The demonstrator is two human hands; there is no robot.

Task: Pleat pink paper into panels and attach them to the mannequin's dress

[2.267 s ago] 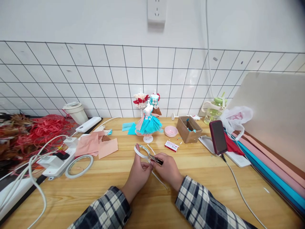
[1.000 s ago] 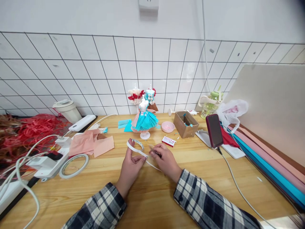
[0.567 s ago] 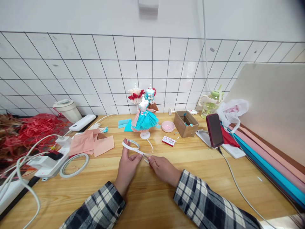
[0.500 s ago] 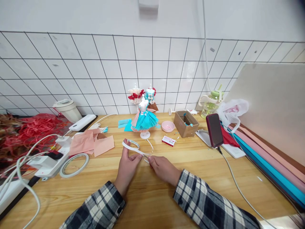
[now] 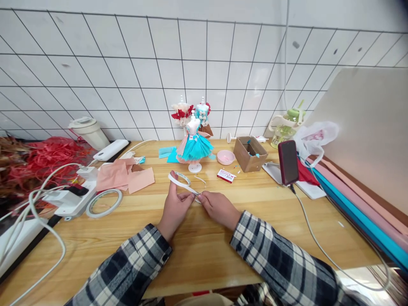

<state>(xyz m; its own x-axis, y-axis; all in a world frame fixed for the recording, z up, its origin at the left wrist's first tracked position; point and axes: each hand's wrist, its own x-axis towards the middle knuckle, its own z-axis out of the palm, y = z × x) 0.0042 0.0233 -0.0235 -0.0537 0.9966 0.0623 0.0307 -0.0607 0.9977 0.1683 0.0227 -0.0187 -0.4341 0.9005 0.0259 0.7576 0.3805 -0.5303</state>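
Near the middle of the wooden table, my left hand (image 5: 176,208) holds a roll of white tape (image 5: 180,182), its fingers closed around the ring and a strip. My right hand (image 5: 219,207) is closed in a pinch at the strip's end, its fingertips meeting those of my left hand. Just beyond them, a small dress form (image 5: 194,146) in a turquoise and pink dress stands upright on a white base. A thin pale strip (image 5: 200,180) lies on the table in front of that base.
Pink fabric pieces (image 5: 140,179), a larger tape roll (image 5: 104,203) and a power strip (image 5: 76,199) lie left. A pink bowl (image 5: 226,157), cardboard box (image 5: 250,159), blade packet (image 5: 226,176) and cabled phone (image 5: 288,162) are on the right.
The view has tilted downward. My fingertips have come closer together at the strip, and the metal-looking glint between them now shows less.
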